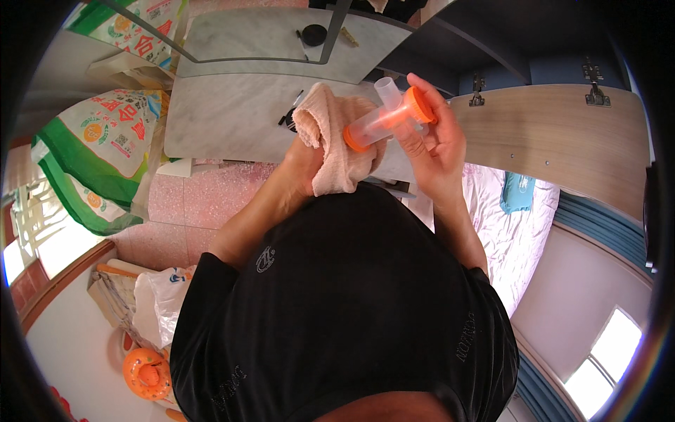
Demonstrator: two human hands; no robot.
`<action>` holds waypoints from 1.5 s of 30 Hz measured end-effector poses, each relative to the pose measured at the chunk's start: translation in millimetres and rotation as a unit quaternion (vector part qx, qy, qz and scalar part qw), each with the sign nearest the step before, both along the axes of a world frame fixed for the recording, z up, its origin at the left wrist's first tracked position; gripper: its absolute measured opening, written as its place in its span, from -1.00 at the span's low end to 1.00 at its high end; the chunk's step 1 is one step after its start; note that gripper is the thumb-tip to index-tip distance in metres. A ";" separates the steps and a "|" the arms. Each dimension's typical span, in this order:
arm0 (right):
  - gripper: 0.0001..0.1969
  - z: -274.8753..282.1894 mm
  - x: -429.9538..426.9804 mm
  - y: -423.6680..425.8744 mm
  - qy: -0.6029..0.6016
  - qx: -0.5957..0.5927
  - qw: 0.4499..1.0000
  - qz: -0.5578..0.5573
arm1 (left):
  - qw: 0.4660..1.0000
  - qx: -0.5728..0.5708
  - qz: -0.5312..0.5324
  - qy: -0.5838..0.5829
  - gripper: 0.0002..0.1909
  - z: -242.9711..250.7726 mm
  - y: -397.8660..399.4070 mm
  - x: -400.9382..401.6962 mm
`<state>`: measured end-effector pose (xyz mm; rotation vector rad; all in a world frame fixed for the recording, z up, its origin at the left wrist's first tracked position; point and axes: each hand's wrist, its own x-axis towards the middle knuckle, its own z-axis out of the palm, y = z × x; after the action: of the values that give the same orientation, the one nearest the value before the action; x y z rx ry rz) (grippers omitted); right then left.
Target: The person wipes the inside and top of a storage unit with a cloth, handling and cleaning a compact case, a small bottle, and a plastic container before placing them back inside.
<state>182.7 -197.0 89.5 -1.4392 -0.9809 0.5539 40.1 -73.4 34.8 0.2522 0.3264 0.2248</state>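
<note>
A pale pink cloth [343,142] covers most of my left hand [311,163], which holds it in front of my chest; the covered fingers are hidden. My right hand [435,142] grips a translucent plastic cylinder [372,124] with orange end caps and a short clear side tube. The thumb lies along its near side and the fingers reach round the far cap. The cylinder is tilted, its lower orange cap resting at or very near the cloth. Behind the cloth, a black round item and thin dark sticks lie on a grey marbled tabletop [227,116].
A mirror [253,31] stands at the table's back. Large green and white printed bags [113,142] are at the left. An open wooden cabinet door [559,142] with metal hinges extends at the right, above a bed with a pale sheet [485,211]. An orange inflatable ring [147,374] lies lower left.
</note>
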 end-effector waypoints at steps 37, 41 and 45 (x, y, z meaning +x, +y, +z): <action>-0.49 -10.3 -8.6 -12.5 0.083 0.002 0.996 -0.016 | 0.989 0.010 0.136 -0.062 -0.57 -15.6 -2.0 -10.4; -0.51 -9.1 -3.4 -14.0 0.104 -0.002 0.994 -0.020 | 0.985 -0.003 0.172 -0.014 -0.61 -12.4 -4.4 -12.7; -0.52 -7.5 -3.9 -13.7 0.116 0.007 0.993 -0.027 | 0.997 -0.028 0.044 -0.060 -0.64 -28.1 1.4 -20.5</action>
<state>178.8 -210.7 82.0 -1.3509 -0.7576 0.6581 19.7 -72.0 6.8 0.1679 0.2245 0.3150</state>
